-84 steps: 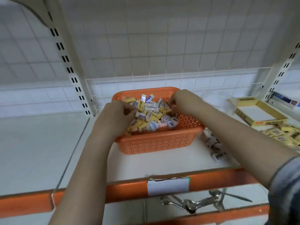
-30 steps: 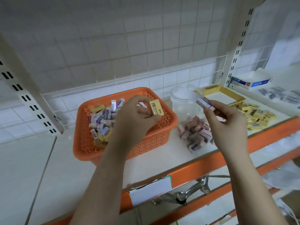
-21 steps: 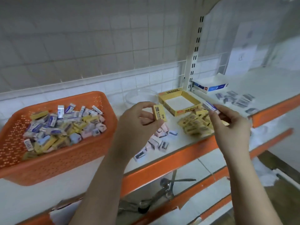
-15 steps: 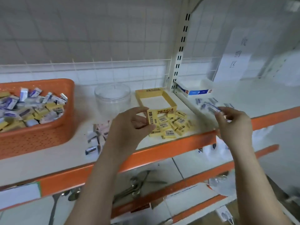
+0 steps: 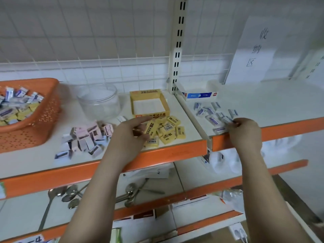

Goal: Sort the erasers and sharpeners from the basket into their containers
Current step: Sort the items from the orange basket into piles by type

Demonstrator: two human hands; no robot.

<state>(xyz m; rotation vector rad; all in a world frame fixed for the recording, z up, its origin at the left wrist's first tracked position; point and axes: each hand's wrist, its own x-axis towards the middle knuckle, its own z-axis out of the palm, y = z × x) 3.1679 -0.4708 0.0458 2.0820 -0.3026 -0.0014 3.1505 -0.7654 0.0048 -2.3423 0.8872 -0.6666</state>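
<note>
Yellow, blocky and paper-sleeved, the eraser [image 5: 151, 128] sits pinched between my left hand's [image 5: 130, 135] thumb and forefinger, just above the loose yellow eraser pile [image 5: 171, 131] near the shelf's orange front edge [image 5: 168, 154]. My right hand [image 5: 245, 131] pinches a blue-and-white eraser [image 5: 228, 120] (too blurred to read) over the scatter of blue-sleeved erasers [image 5: 209, 114] on the right-hand shelf. Far left, the perforated orange basket [image 5: 35, 130] is cut off by the frame. A clear round jar [image 5: 99, 100] and a square yellow cardboard box [image 5: 149, 103] stand behind.
</note>
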